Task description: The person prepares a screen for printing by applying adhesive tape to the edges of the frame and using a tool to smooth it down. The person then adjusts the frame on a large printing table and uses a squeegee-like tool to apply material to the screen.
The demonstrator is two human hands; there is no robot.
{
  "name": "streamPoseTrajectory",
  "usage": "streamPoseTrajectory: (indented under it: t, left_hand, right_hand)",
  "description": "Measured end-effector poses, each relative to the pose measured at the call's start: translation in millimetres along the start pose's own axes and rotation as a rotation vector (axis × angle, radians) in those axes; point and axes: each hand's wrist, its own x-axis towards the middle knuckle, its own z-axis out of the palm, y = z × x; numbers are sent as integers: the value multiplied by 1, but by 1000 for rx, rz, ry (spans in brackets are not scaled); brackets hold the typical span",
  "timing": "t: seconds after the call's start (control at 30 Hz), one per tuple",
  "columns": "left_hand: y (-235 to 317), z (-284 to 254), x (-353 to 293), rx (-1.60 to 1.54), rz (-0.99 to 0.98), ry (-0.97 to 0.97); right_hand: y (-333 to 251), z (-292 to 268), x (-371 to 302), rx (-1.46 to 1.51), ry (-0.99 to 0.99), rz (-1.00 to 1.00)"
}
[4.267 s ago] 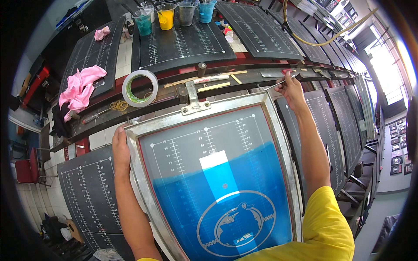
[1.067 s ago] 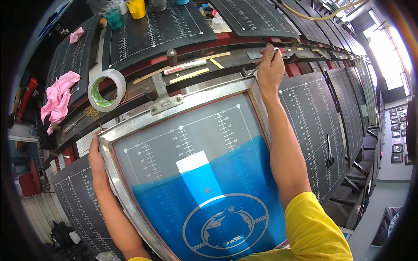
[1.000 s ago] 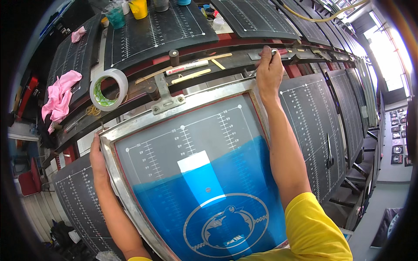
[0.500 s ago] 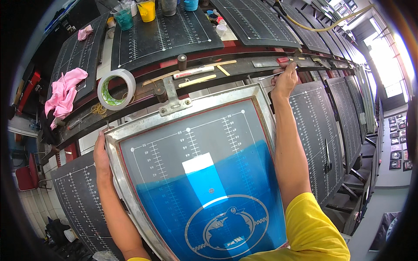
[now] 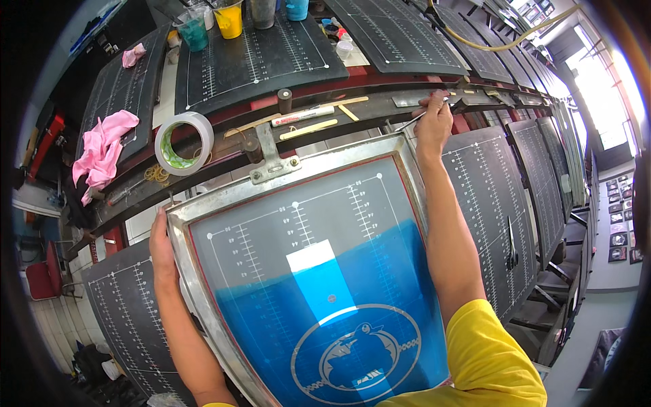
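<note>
A silk screen (image 5: 319,224) in a metal frame (image 5: 196,325) lies in front of me, its lower mesh coated blue with a round bird design. Through the mesh, a white strip (image 5: 312,256) shows over a dark board with ruled marks. My left hand (image 5: 163,247) grips the frame's outer left edge near the upper corner; some of its fingers are hidden. Beyond the upper right corner, my right hand (image 5: 434,125) is closed around a slim metal tool (image 5: 409,122), whose exact kind I cannot make out. A metal hinge bracket (image 5: 272,163) joins the frame's top to the rail.
On the dark rail lie a roll of tape (image 5: 184,143), a white marker (image 5: 302,116) and wooden sticks (image 5: 308,129). A pink cloth (image 5: 105,152) hangs at the left. Cups of paint (image 5: 228,20) stand on a far board. Scissors (image 5: 512,247) lie on the right board.
My right hand has drawn back slightly left and nearer with the slim tool, away from the red object on the rail. My left hand stays on the frame.
</note>
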Motion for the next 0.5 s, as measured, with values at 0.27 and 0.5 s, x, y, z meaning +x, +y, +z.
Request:
streamPoseTrajectory:
  t: [0.27,0.5]
  left_hand:
    - [-5,-5,4,4,31,-13]
    - [0,2,-1,-63,-6,-38]
  right_hand:
    - [-30,12,-36,-231,-212,-696]
    - [-3,2,0,188,82,-131]
